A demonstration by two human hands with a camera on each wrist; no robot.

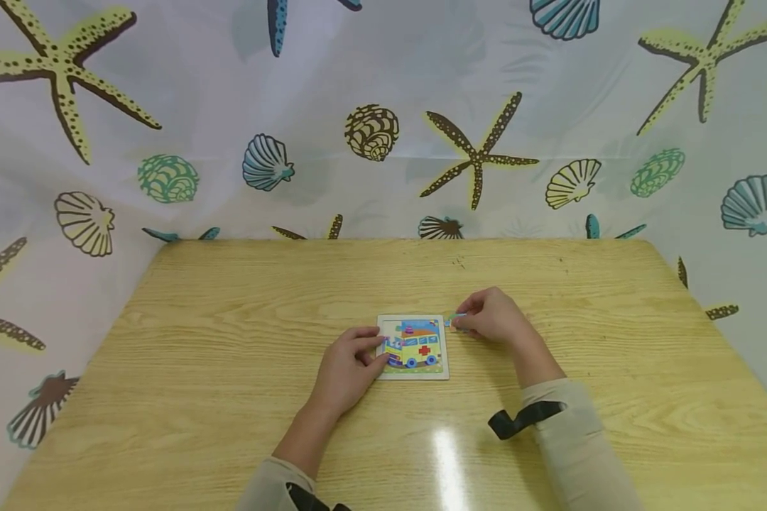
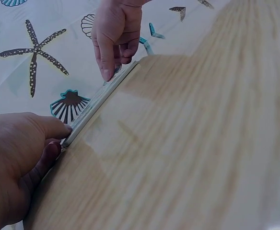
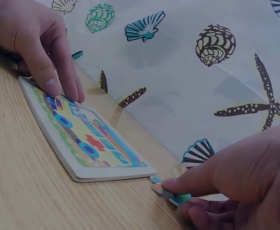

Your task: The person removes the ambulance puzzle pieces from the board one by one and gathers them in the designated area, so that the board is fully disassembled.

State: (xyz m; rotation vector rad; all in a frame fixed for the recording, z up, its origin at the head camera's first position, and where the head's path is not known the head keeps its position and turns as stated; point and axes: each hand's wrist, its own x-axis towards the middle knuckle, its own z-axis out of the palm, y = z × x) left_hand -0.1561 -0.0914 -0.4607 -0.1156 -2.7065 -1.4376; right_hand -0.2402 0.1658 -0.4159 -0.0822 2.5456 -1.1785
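A small square jigsaw puzzle point(image 1: 415, 348) in a white frame lies on the table, its picture a yellow ambulance with a red cross. Its upper left part shows pale bare backing. My left hand point(image 1: 348, 365) grips the frame's left side, with thumb and fingers at the edge, as the left wrist view point(image 2: 20, 158) also shows. Just off the puzzle's upper right corner, my right hand point(image 1: 493, 316) pinches a small colourful puzzle piece point(image 3: 171, 191) between thumb and fingers. The piece is low over the table, and the fingers hide part of it.
The wooden table point(image 1: 230, 298) reaches back to a pale curtain point(image 1: 319, 191) printed with shells and starfish, which also hangs along both sides. A black strap point(image 1: 524, 420) sticks out from the right sleeve. Light glares off the table near the front.
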